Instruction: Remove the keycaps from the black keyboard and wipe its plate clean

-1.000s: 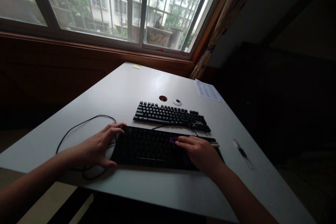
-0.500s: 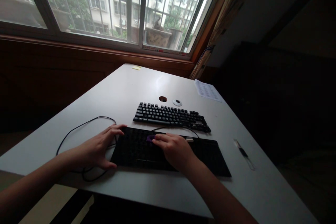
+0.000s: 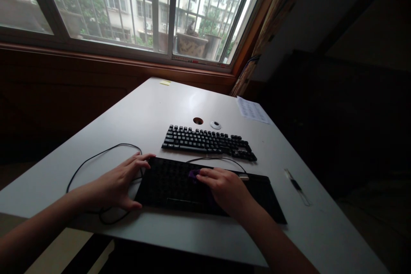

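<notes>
A black keyboard base [image 3: 160, 190] with its keycaps off lies near the front of the white desk. My left hand [image 3: 117, 186] spans its left end, with the fingers at the far corner and the thumb at the near one. In my right hand [image 3: 227, 188] is a small purple cloth [image 3: 193, 174], pinched and pressed against the middle of the base. Part of the cloth is hidden under that hand. Behind the base, black keycaps [image 3: 199, 139] are set out in keyboard order.
A black cable [image 3: 93, 157] loops on the desk at left. At right lies a thin tool with a dark middle and a wire loop [image 3: 297, 186]. Farther back are a cable hole [image 3: 198, 121], its white cover [image 3: 215, 125], a printed paper [image 3: 253, 110] and a yellow note [image 3: 165, 82].
My right hand has slid the purple cloth to the right across the keyboard base. The base has shifted slightly toward me, while my left hand stays at its left end.
</notes>
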`<state>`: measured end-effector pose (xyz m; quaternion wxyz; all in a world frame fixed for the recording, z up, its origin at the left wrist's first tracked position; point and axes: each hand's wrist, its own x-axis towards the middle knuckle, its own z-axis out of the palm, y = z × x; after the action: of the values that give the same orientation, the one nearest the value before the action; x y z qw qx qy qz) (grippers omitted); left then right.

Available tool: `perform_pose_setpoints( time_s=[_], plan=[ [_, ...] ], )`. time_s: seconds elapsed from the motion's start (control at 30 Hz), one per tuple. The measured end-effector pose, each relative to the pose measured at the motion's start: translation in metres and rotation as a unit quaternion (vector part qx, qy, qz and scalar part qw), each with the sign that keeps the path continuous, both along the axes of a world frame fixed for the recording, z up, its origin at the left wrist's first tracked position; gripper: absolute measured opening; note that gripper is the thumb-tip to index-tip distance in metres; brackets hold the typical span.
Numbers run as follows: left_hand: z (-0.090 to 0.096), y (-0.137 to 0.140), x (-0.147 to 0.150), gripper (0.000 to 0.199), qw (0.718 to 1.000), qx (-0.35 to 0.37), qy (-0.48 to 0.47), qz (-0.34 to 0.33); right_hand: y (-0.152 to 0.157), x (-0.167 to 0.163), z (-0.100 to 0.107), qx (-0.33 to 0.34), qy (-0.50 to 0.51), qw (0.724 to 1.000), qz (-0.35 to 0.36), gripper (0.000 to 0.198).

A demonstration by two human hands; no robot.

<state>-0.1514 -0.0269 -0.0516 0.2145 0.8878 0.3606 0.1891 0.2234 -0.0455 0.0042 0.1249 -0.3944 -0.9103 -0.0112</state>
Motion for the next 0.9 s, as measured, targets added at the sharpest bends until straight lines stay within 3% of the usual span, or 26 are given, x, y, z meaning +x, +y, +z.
perform_pose_setpoints(
  time_s=[0.43, 0.63, 0.9],
  plan=[
    [0.004, -0.008, 0.006, 0.085, 1.0, -0.009, 0.023, 0.0, -0.018, 0.037, 0.003, 0.023, 0.006, 0.999, -0.022, 0.042],
    [0.005, -0.008, 0.007, 0.086, 0.999, -0.015, 0.036, 0.002, -0.018, 0.03, 0.001, 0.019, 0.049, 0.999, -0.009, 0.043],
    [0.003, -0.008, 0.006, 0.086, 1.0, -0.013, 0.027, 0.005, -0.007, -0.001, -0.004, 0.016, 0.015, 1.0, -0.001, 0.041]
  ],
)
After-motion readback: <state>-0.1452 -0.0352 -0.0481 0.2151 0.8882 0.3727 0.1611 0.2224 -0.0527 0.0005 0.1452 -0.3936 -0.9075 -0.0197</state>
